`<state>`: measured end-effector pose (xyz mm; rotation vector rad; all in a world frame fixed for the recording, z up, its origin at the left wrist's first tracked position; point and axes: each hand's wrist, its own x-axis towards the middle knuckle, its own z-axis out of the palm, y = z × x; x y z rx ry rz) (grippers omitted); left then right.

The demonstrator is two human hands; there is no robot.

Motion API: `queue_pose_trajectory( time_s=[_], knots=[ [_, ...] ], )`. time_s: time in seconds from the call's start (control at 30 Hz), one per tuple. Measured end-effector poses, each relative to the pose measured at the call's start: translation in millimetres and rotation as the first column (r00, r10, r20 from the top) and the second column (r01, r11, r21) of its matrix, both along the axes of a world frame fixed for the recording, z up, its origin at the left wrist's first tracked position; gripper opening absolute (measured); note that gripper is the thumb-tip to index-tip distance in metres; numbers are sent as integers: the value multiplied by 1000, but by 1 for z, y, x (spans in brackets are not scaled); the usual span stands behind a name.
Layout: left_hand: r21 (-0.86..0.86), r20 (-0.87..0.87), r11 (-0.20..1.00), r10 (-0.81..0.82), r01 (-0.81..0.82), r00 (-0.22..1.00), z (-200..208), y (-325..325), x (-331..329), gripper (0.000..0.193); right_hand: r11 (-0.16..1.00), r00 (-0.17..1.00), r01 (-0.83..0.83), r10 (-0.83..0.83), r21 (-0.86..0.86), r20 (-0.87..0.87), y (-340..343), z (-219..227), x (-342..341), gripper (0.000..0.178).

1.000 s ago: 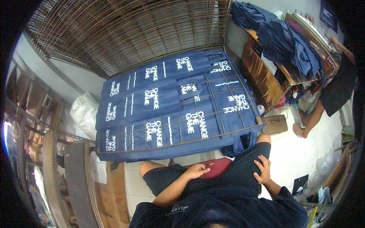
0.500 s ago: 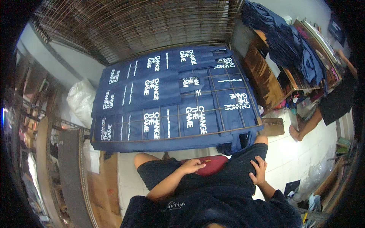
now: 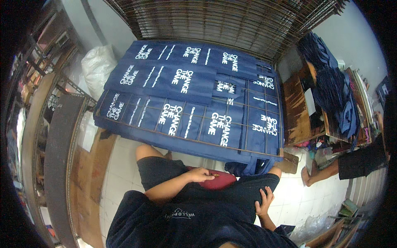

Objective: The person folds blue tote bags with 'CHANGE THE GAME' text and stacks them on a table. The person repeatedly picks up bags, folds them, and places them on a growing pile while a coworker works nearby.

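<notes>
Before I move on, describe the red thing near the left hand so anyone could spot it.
Start at the big stack of navy printed fabric, then drop past its near edge to the person's black shorts. Between its legs, partly behind the left hand, is the rounded red thing, its deep red unlike the dark cloth around it.

We see matt cloth panels (image 3: 167, 84), a rusty-looking metal rack (image 3: 231, 25) on the far side, a crinkled, glossy plastic bag (image 3: 98, 69) at left, a worn wooden cabinet (image 3: 297, 109) at right and smooth, shiny floor tiles (image 3: 286, 190).
</notes>
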<state>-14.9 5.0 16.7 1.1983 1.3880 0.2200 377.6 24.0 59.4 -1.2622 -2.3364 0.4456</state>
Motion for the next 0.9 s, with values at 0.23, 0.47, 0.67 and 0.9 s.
queue_pose_trajectory(
  time_s=[0.23, 0.47, 0.67, 0.9],
  knots=[
    [-10, 67, 998, 55, -55, 996, -13, -2, -1, 51, 1000, 1000, 5, -5, -19, -6, 3, 1, -2, 57],
    [-35, 50, 998, 55, -53, 997, -5, 0, 0, 49, 999, 1000, 10, -10, -33, 0, 1, 3, -2, 58],
    [-34, 60, 998, 64, -62, 996, -6, -1, 0, 51, 999, 1000, -24, 25, -27, 16, 1, 1, 1, 60],
    [-28, 64, 998, 51, -50, 997, -9, 2, 0, 52, 998, 997, -61, 62, -27, 38, -1, -3, 7, 61]
  ],
)
